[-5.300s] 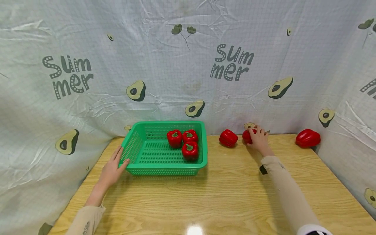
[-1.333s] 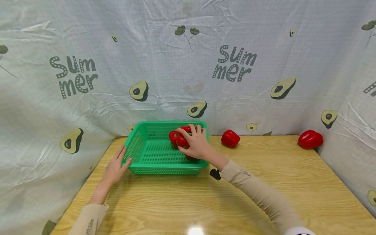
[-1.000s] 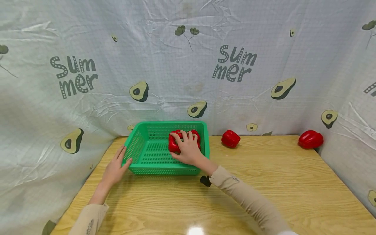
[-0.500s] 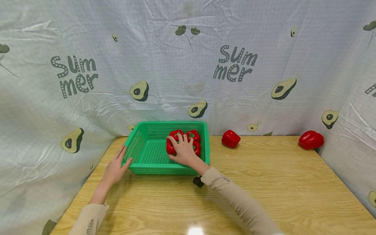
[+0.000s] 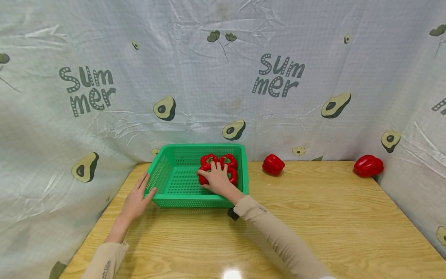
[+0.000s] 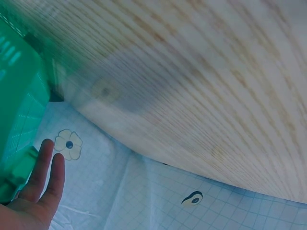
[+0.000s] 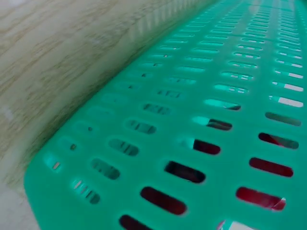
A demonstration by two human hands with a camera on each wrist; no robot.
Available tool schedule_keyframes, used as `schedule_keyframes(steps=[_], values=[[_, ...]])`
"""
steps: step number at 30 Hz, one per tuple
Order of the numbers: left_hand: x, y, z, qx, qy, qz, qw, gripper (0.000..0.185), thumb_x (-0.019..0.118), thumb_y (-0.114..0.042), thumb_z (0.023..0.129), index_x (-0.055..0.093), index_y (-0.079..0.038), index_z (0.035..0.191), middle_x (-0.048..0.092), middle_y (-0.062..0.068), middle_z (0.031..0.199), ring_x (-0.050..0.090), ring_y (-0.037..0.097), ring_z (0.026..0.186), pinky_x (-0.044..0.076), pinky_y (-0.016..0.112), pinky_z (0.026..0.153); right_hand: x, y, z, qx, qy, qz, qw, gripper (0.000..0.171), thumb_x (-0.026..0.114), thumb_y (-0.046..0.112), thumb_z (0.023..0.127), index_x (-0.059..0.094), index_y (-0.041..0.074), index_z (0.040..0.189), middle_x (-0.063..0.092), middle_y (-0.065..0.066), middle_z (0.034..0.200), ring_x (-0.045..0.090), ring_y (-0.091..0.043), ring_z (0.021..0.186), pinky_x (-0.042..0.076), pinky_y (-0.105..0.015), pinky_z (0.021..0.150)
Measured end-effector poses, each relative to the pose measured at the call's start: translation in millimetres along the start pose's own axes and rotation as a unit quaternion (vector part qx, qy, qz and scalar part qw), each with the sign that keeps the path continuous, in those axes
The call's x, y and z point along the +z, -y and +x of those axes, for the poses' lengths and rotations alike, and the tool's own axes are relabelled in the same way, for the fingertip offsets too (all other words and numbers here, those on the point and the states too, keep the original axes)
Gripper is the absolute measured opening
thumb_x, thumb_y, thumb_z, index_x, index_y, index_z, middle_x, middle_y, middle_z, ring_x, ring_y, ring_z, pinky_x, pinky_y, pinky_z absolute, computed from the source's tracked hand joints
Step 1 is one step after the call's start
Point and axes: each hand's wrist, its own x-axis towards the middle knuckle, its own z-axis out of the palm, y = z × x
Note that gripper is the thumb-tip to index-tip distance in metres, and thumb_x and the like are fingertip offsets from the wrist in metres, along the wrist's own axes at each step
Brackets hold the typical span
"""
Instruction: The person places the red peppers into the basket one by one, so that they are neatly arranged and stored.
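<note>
My right hand (image 5: 219,182) reaches over the front rim of a green plastic basket (image 5: 188,197) and grips a red bell pepper (image 5: 203,180) from above, its palm covering much of it. Two more red bell peppers stand stem-up behind it, one at the back left (image 5: 209,159) and another at the back right (image 5: 229,160). A third (image 5: 234,177) sits just right of the hand. At the basket's left side, my left hand (image 5: 134,201) touches the wall with straight fingers (image 6: 42,172), seen along the outside in the left wrist view.
Right of the basket, a red bell pepper (image 5: 273,164) lies on the wooden table (image 5: 313,217) near the back edge. Another pepper (image 5: 368,166) lies at the far right corner. A printed curtain (image 5: 195,77) hangs behind. The slotted basket wall (image 7: 144,143) fills the right wrist view.
My right hand picked up a pepper from the table, carried it left into the basket and lowered it at the front left of the others. The left hand stays at the basket.
</note>
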Motion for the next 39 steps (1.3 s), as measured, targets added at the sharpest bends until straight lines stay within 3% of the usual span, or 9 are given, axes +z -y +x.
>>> schedule_keyframes(steps=[9,20,24,32,39], values=[[3.2,0.1,0.3,0.002,0.004,-0.001,1.0,0.063,0.039,-0.034,0.095,0.019,0.004,0.141,0.015,0.023,0.147,0.026,0.047,0.127,0.031,0.059,0.094,4,4,3,0.011,0.041,0.017,0.999,0.045,0.065,0.031,0.081,0.043,0.027,0.12,0.036,-0.021,0.128,0.033,-0.034,0.113,0.028,-0.051,0.094],[2.7,-0.1,0.3,0.002,0.001,-0.001,1.0,0.062,0.04,-0.032,0.095,0.018,0.004,0.141,0.015,0.022,0.147,0.025,0.047,0.127,0.03,0.059,0.095,7,8,7,0.045,0.085,0.026,0.995,0.05,0.063,0.027,0.083,0.041,0.03,0.127,0.031,-0.019,0.13,0.03,-0.035,0.117,0.025,-0.053,0.097],[1.7,-1.2,0.3,0.0,0.003,0.001,1.0,0.063,0.038,-0.035,0.095,0.018,0.003,0.141,0.014,0.022,0.147,0.025,0.047,0.127,0.03,0.059,0.095,7,8,8,0.053,0.084,0.004,0.995,0.051,0.061,0.028,0.084,0.039,0.03,0.13,0.028,-0.018,0.134,0.031,-0.036,0.119,0.024,-0.054,0.099],[1.8,-0.4,1.6,0.003,0.001,0.001,1.0,0.062,0.04,-0.031,0.095,0.018,0.003,0.141,0.014,0.022,0.147,0.026,0.047,0.127,0.03,0.059,0.095,9,9,8,0.062,0.069,-0.071,0.993,0.055,0.059,0.034,0.084,0.033,0.029,0.132,0.038,-0.016,0.127,0.04,-0.034,0.115,0.025,-0.055,0.099],[1.8,2.4,1.9,0.003,-0.002,0.005,1.0,0.062,0.04,-0.031,0.094,0.018,0.004,0.141,0.014,0.022,0.147,0.026,0.047,0.127,0.03,0.059,0.095,7,12,9,0.08,0.091,-0.099,0.988,0.058,0.055,0.041,0.085,0.029,0.036,0.137,0.038,-0.015,0.131,0.035,-0.032,0.122,0.02,-0.055,0.104]])
